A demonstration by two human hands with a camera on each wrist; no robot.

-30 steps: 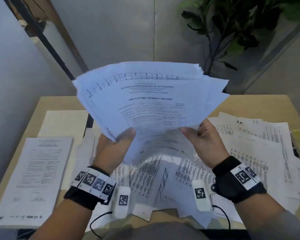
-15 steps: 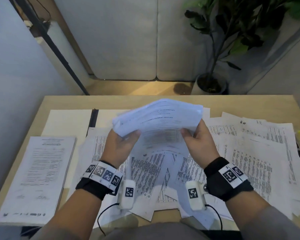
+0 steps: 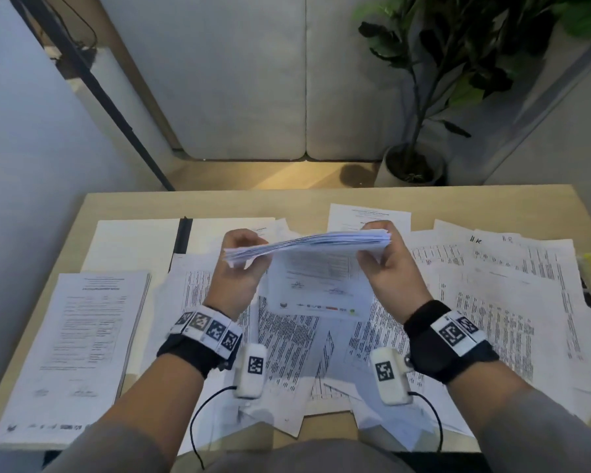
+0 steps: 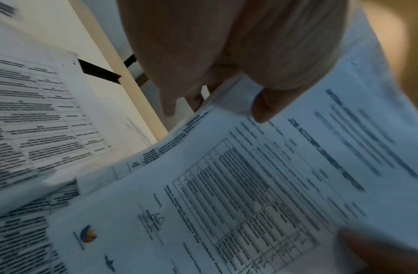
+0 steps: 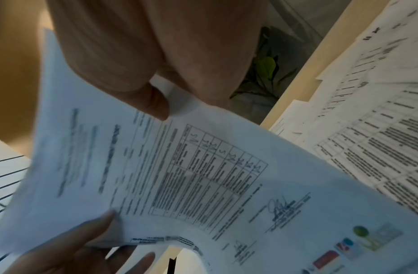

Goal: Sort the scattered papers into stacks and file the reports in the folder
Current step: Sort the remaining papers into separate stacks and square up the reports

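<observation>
I hold a thick bundle of printed reports (image 3: 307,245) (image 4: 261,185) (image 5: 203,176) above the table, tipped almost flat so its edge faces me. My left hand (image 3: 241,256) (image 4: 229,96) pinches its left side, thumb (image 4: 264,107) on the top sheet. My right hand (image 3: 377,254) (image 5: 170,92) pinches the right side, thumb (image 5: 156,105) on top. The bundle's near end hangs down onto the scattered papers (image 3: 321,336). An open folder (image 3: 181,238) with a dark spine lies at the back left.
A neat stack of reports (image 3: 79,343) sits at the table's left front. Loose table-printed sheets (image 3: 512,295) cover the middle and right of the wooden table (image 3: 202,203). A potted plant (image 3: 413,165) stands on the floor beyond the far edge.
The bundle, held fanned out and upright before my face, has come down and tipped nearly flat over the table. Both hands kept their hold throughout.
</observation>
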